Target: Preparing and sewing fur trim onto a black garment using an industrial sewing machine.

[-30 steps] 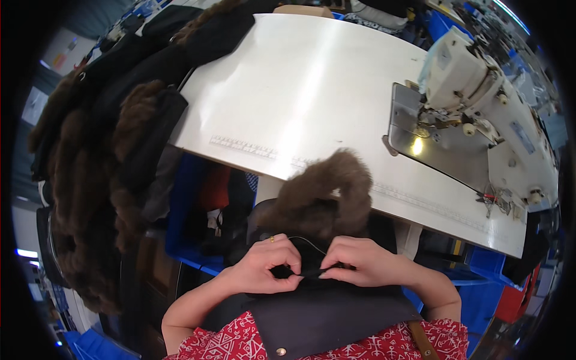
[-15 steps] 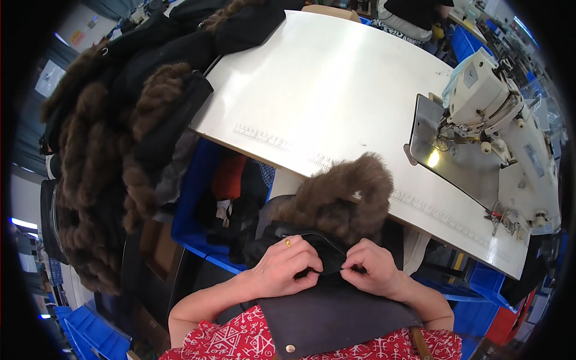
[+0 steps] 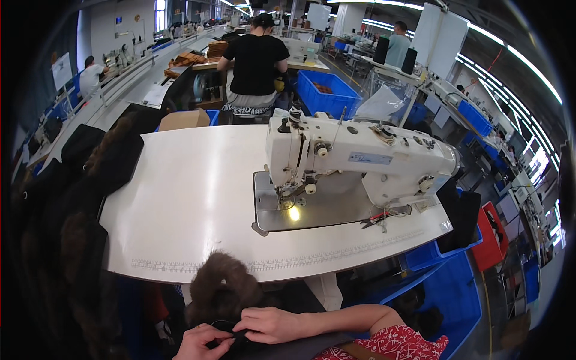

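A dark garment with a brown fur trim lies over my lap, below the front edge of the white sewing table. The fur loops up and rests near that edge. My left hand is closed in a pinch on the black cloth just below the fur. Close beside it, my right hand also pinches the cloth, its forearm coming in from the right. The fingertips of both hands nearly meet. Exactly what edge they grip is too dark to make out.
A white sewing machine with a lit needle area stands on the table, red-handled snips by its base. Black, fur-trimmed garments pile up at the left. Blue bins stand right. A person in black sits beyond.
The view has swung up and to the right, so the machine and room show more and my hands appear lower. Both hands stay pinched on the garment.
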{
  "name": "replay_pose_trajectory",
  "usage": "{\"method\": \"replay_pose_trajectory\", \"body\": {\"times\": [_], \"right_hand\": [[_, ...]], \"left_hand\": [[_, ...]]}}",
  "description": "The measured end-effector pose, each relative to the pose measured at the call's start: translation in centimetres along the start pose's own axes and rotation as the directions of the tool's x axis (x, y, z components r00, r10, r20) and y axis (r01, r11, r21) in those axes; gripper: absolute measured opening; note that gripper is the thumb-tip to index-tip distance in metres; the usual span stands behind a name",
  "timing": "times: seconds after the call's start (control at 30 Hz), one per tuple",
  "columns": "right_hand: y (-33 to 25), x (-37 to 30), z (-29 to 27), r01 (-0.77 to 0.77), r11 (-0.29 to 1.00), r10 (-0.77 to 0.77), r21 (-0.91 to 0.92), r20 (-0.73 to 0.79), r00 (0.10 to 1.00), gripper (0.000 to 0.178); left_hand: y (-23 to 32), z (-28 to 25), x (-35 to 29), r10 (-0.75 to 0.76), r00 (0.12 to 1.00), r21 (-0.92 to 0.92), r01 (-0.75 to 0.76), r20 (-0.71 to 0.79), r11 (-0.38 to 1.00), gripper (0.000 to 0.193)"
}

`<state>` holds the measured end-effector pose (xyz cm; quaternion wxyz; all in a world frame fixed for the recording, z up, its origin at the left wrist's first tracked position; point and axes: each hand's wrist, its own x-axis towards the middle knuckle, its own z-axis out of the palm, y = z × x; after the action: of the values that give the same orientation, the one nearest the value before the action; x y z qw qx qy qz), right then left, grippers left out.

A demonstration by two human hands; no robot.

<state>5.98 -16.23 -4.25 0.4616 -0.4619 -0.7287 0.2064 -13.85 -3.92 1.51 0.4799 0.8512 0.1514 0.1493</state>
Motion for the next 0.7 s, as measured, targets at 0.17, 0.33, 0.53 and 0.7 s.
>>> {"method": "replay_pose_trajectory", "body": {"times": [0.17, 0.33, 0.53, 0.7], "right_hand": [[-0.4, 0.2, 0.4, -0.025, 0.997, 0.020, 0.075, 0.068, 0.998, 0.028], [-0.8, 0.9, -1.2, -0.038, 0.998, 0.035, 0.056, 0.056, 0.998, 0.028], [-1.7, 0.8, -2.7, -0.294, 0.955, 0.289, 0.020, 0.133, 0.948, 0.032], [-1.7, 1.2, -2.5, -0.305, 0.950, 0.292, 0.064, 0.166, 0.942, 0.036]], "left_hand": [[-1.0, -1.5, -0.1, -0.195, 0.954, -0.096, 0.221, 0.228, 0.971, 0.016], [-2.6, -1.7, 1.2, -0.056, 0.950, -0.090, 0.088, 0.308, 0.992, 0.014], [-3.0, 0.3, 1.1, 0.166, 0.982, -0.112, -0.156, 0.088, 0.981, 0.017], [-2.6, 0.7, 0.1, 0.172, 0.985, -0.016, -0.172, 0.012, 0.985, 0.017]]}}
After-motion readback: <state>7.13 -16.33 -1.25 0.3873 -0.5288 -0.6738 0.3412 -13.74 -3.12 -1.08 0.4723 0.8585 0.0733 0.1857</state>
